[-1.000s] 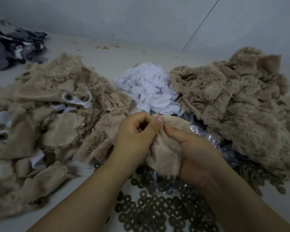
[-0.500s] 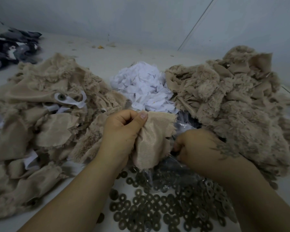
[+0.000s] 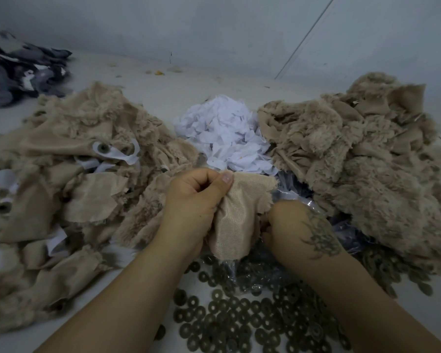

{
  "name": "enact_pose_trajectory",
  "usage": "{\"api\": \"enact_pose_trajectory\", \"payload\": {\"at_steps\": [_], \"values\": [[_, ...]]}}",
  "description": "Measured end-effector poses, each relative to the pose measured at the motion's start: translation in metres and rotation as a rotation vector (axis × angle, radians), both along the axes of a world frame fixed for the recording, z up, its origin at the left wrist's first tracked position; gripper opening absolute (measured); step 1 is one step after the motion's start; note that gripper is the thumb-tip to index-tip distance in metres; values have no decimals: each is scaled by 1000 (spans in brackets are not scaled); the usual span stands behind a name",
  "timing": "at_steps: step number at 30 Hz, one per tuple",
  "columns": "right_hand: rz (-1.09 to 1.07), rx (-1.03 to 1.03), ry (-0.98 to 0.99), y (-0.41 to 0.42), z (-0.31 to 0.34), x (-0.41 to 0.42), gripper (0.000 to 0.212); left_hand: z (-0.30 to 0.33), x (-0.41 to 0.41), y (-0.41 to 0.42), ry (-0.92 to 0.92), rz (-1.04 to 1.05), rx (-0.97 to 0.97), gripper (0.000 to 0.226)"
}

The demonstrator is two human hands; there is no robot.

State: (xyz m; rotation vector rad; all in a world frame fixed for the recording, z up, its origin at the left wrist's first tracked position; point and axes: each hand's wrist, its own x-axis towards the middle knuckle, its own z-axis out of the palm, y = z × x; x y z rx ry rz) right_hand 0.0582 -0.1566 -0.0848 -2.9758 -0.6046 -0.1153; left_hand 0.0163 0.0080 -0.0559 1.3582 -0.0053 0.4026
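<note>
Two hands work at mid-desk point(image 3: 163, 98). Left hand point(image 3: 191, 200) pinches the beige fabric piece point(image 3: 239, 215), thumb on top, raised above the dark washers point(image 3: 239, 322). Right hand point(image 3: 298, 225), knuckles up, fingers curled under beside the piece's lower right edge; its grip cannot be told.

cloth piece point(image 3: 242, 207): beige fabric, backing side out, matt, fine ribbed weave, fuzzy frayed edges
left pile point(image 3: 74, 154): same beige plush, shaggy fur mixed with flat matt backing
right pile point(image 3: 354, 161): mostly fur side up, fluffy and clumpy
white scraps point(image 3: 224, 138): thin, matt, cloth or paper, honestly can't tell
rings point(image 3: 239, 314): dark, dull, smooth-ish, material unclear
bag point(image 3: 290, 197): clear plastic film, crinkly, glossy glints
table point(image 3: 163, 93): pale, smooth, matt
</note>
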Motion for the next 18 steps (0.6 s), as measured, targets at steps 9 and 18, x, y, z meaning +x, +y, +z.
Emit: {"api": "enact_pose_trajectory", "payload": {"at_steps": [9,18], "values": [[24,40,-7,8,14,-12,17,-2,0,1,-16,2,12,31],[44,-67,59,18,15,-10,15,-4,1,0,15,-16,-4,42]]}}
